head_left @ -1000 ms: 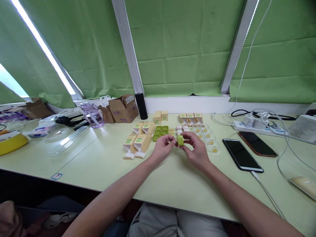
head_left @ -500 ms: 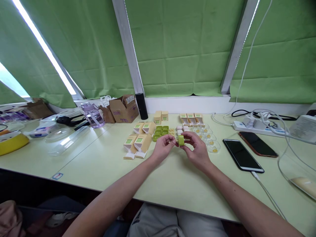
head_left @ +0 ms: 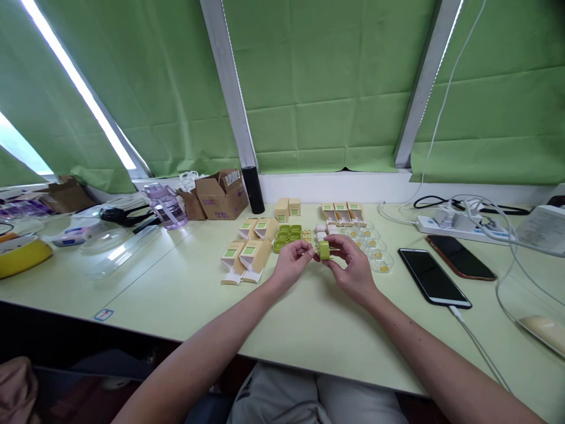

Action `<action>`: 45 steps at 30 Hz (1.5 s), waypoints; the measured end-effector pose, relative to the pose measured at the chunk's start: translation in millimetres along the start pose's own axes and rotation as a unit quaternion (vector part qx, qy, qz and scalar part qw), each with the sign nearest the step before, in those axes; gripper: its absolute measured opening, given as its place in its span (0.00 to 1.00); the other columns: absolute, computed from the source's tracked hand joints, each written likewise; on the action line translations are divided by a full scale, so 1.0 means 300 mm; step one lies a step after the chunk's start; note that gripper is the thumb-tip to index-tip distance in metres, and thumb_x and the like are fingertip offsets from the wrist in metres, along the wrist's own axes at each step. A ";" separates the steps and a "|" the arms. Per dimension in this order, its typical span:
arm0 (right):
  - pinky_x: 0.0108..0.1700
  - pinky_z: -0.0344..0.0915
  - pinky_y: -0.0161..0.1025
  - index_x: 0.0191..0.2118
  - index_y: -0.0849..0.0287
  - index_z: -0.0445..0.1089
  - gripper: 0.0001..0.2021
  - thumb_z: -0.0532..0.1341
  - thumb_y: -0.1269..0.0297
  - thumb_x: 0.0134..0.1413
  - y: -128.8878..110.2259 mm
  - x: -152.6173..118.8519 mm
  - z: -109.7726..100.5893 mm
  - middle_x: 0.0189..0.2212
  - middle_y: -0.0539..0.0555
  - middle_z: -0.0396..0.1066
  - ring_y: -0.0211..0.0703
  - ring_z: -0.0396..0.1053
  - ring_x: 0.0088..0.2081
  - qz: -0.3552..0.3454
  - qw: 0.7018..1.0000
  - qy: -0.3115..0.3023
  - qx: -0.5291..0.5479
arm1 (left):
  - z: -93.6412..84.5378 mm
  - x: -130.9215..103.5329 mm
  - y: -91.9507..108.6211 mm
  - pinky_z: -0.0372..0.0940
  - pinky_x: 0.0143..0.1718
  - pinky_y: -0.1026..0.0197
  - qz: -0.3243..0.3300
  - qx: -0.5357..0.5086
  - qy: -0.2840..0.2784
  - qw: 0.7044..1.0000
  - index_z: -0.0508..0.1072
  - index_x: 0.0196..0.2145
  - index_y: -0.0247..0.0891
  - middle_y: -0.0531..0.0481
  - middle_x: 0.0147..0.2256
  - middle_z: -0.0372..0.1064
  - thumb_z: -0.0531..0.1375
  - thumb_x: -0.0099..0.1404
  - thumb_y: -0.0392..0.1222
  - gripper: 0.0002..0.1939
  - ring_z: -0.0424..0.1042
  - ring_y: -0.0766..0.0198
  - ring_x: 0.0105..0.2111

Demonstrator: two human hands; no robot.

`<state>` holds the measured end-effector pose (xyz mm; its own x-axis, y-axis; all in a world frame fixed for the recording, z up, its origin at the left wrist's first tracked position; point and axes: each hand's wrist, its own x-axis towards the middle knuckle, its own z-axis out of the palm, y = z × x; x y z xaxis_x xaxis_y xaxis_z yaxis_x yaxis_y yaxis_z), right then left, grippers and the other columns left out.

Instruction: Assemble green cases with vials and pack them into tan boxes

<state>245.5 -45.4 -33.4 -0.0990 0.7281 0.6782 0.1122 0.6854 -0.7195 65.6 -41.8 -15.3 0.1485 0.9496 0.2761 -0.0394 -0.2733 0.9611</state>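
Note:
My right hand [head_left: 354, 272] grips a small green square cup [head_left: 324, 250] between thumb and fingers, tilted on its side above the table. My left hand [head_left: 291, 263] is pinched just left of the cup, at a small pale-yellow piece [head_left: 316, 251] mostly hidden by the fingertips. Behind the hands stand several more green cups [head_left: 282, 236] in a cluster, with small yellow pieces [head_left: 306, 235] and white-pink pieces [head_left: 320, 229] beside them. Clear plastic cups [head_left: 378, 255] with yellow centres lie right of my right hand.
Open cream cartons [head_left: 253, 254] stand left of the hands, with others [head_left: 343, 214] at the back. Two phones [head_left: 435, 278] and a power strip [head_left: 459, 228] with cables lie right. A purple bottle [head_left: 165, 206], a cardboard box [head_left: 222, 194] and a black cylinder [head_left: 253, 189] stand back left.
Both hands hold nearly the same place and grip. The green cup has shifted very slightly, and a little more of the pale-yellow piece shows at the left fingertips.

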 end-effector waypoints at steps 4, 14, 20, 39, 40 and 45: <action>0.52 0.82 0.51 0.53 0.51 0.71 0.16 0.64 0.69 0.60 -0.002 0.000 -0.001 0.50 0.56 0.72 0.49 0.76 0.50 0.000 1.000 0.000 -0.004 | 0.000 0.000 -0.001 0.68 0.39 0.59 -0.001 -0.001 0.001 1.000 0.74 0.33 0.36 0.48 0.30 0.77 0.72 0.60 0.55 0.19 0.76 0.61 0.33; 0.51 0.82 0.52 0.54 0.51 0.70 0.17 0.64 0.68 0.60 -0.003 0.000 0.000 0.51 0.57 0.72 0.50 0.76 0.50 0.002 1.000 0.004 -0.013 | -0.024 0.011 0.003 0.57 0.28 0.65 -0.034 -0.024 0.018 0.999 0.76 0.38 0.34 0.46 0.29 0.77 0.68 0.63 0.54 0.19 0.70 0.66 0.28; 0.50 0.82 0.52 0.55 0.50 0.69 0.18 0.63 0.70 0.60 -0.005 -0.002 -0.001 0.51 0.57 0.71 0.50 0.75 0.51 -0.011 0.999 0.005 -0.030 | -0.038 0.018 -0.004 0.60 0.29 0.65 -0.034 -0.013 0.021 0.999 0.76 0.39 0.34 0.46 0.30 0.77 0.69 0.63 0.55 0.20 0.71 0.66 0.29; 0.47 0.80 0.51 0.56 0.50 0.69 0.18 0.63 0.68 0.62 -0.011 -0.002 0.004 0.52 0.59 0.72 0.52 0.74 0.51 -0.035 0.998 0.014 -0.056 | -0.023 0.016 -0.012 0.67 0.35 0.62 -0.046 -0.084 0.003 0.995 0.78 0.33 0.33 0.47 0.31 0.76 0.76 0.54 0.52 0.20 0.71 0.66 0.29; 0.47 0.80 0.52 0.57 0.50 0.68 0.18 0.64 0.67 0.62 -0.011 -0.002 0.005 0.52 0.59 0.72 0.52 0.74 0.51 -0.033 0.998 0.017 -0.056 | -0.024 0.017 -0.013 0.67 0.35 0.62 -0.050 -0.087 0.001 0.995 0.78 0.33 0.33 0.47 0.31 0.77 0.76 0.54 0.51 0.19 0.71 0.66 0.30; 0.46 0.79 0.52 0.57 0.49 0.69 0.18 0.63 0.67 0.63 -0.015 0.003 -0.004 0.53 0.59 0.72 0.54 0.73 0.52 -0.050 0.995 0.029 -0.076 | -0.038 0.025 -0.022 0.66 0.36 0.61 -0.048 -0.051 0.037 0.997 0.77 0.35 0.34 0.44 0.34 0.79 0.71 0.59 0.47 0.14 0.75 0.61 0.35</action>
<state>246.1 -48.0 -29.5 -0.0609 0.6519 0.7558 0.2541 0.7424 -0.6199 55.8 -31.1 -19.4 0.0822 0.9803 0.1795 -0.1294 -0.1681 0.9772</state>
